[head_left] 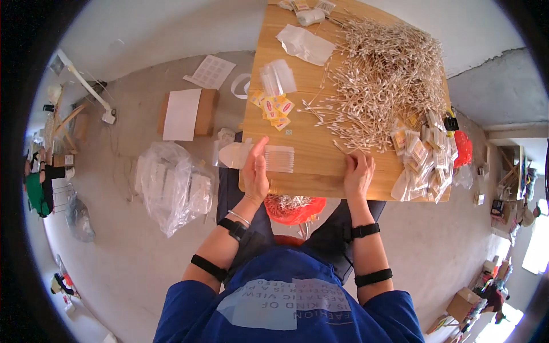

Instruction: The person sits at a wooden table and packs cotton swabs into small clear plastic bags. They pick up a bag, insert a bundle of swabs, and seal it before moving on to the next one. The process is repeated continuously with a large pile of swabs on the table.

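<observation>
At the table's near left, my left hand (257,171) is closed around a small clear plastic bag (233,155). A row of cotton swabs (280,159) lies side by side at the hand's right, their tips lined up. My right hand (358,171) rests at the near edge of a big loose heap of cotton swabs (394,68). Its fingers are bent together, pinching at a swab by the fingertips; how many it holds is hidden. Yellow and white cards (274,110) and a stack of empty clear bags (278,78) lie beyond my left hand.
Filled swab packs (420,154) pile up on the wooden table's (320,177) right edge. A red bag with swabs (294,210) sits below the near edge, between my legs. On the floor at left are a large clear plastic bag (174,186) and a cardboard box (209,111).
</observation>
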`<state>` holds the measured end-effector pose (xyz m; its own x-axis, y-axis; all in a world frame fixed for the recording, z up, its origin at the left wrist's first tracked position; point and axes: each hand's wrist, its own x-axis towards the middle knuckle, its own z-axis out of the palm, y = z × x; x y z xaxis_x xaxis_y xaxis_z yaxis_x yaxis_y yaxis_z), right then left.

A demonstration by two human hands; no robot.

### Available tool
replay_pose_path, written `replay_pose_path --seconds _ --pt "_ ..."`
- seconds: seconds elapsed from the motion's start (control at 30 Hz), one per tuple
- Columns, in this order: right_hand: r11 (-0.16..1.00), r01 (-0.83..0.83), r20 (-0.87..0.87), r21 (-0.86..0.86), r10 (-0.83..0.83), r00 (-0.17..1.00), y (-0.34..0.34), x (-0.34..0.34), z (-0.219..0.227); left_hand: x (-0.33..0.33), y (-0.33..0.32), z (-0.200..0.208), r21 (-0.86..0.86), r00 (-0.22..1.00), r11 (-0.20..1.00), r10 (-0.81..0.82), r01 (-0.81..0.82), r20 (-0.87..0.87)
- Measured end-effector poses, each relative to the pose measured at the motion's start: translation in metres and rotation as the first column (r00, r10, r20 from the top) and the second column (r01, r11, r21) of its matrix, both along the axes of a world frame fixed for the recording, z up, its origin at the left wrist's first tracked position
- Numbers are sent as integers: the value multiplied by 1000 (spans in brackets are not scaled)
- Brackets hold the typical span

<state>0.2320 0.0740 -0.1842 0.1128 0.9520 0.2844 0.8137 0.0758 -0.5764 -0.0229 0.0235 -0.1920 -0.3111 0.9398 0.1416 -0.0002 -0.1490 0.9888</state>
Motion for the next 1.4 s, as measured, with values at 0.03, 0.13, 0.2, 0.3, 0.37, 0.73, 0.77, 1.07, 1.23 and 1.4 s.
replay_pose_path --seconds 0.03,0.13,0.2,0.3,0.37,0.73,0.77,1.07,1.23,1.4 --pt "999 -35 -6 23 35 999 1 -3 -2 0 0 0 -1 1000 1000 -1 1 -16" --pt "996 -87 -7 6 87 996 6 -19 -2 1 0 3 -17 1000 1000 1 -1 -10" --pt "993 -119 1 -11 119 993 10 -34 -3 1 -1 2 -6 1000 1000 10 -10 3" --pt "982 -189 12 -19 189 982 18 -56 -4 2 -1 2 3 1000 1000 11 -11 6" --pt "971 -234 13 -50 234 972 22 -70 -3 2 -1 1 11 1000 1000 5 -6 10" --pt "942 -334 -318 18 322 892 11 -100 8 6 0 3 47 977 996 60 -71 206" --pt "962 -273 -422 5 250 872 8 -99 6 6 0 4 47 974 997 56 -68 219" --pt "888 -460 -169 -14 451 876 0 -121 15 6 -1 7 49 968 998 37 -50 248" --pt "852 -519 -471 -71 430 770 -1 -120 5 5 -1 6 52 973 998 25 -38 228" --pt "930 -368 -740 -2 246 626 -5 -109 6 4 0 5 57 979 998 -4 -8 203"
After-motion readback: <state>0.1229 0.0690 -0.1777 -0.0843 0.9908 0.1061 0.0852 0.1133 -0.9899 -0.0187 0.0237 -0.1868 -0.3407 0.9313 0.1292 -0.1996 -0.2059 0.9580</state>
